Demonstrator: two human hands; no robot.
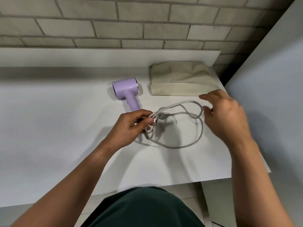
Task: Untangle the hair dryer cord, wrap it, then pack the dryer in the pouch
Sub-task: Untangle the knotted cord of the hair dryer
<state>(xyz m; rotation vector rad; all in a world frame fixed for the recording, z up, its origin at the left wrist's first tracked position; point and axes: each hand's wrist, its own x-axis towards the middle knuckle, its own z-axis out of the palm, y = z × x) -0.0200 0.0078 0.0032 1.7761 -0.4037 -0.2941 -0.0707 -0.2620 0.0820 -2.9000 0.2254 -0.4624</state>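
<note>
Left fingers [150, 120] pinching cord [201, 130] loops, right fingers [208, 96] blurred, grip unclear, pouch [180, 79] behind, dryer [126, 90] left

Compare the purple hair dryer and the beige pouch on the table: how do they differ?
Colour: the hair dryer is lilac, the pouch beige. Surface: the hair dryer looks hard and glossy, the pouch is soft, creased fabric. Place: the hair dryer lies left of the pouch, handle towards the person; the pouch lies flat, closer to the wall. Both rest on the white table.
</note>
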